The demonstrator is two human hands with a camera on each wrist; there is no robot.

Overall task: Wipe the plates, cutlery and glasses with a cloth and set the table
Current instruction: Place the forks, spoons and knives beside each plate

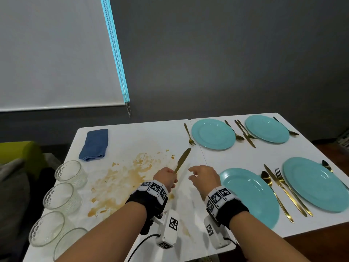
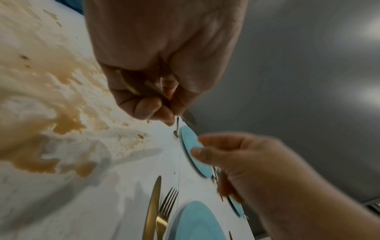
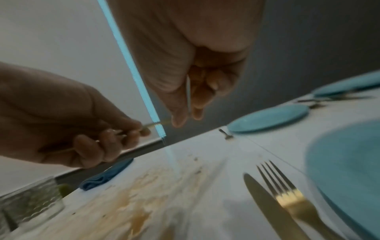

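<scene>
Four teal plates sit on the right half of the white bench in the head view: far-left plate, far-right plate, near-left plate, near-right plate. Gold cutlery lies beside each; a lone fork lies just left of the far-left plate. The left hand is curled around the handle of a gold knife, blade raised and pointing away over a brown smear on the bench. The right hand hovers just beside it, fingers loosely bent, holding nothing. A folded blue cloth lies at the far left, well apart from both hands. Four clear glasses stand in a row along the left edge.

Left wrist view: the left hand pinches the knife between curled fingers and thumb, above the smear. The right hand is near, blurred, fingers relaxed. On the bench below, a knife and fork pair lies just left of a teal plate.

Right wrist view: the right hand hangs above the bench, fingers loosely bent and touching nothing. The left hand grips the knife's handle; the blade tip shows past its fingers. The cloth lies beyond, and a glass stands at lower left. A fork and knife lie beside the near plate.
</scene>
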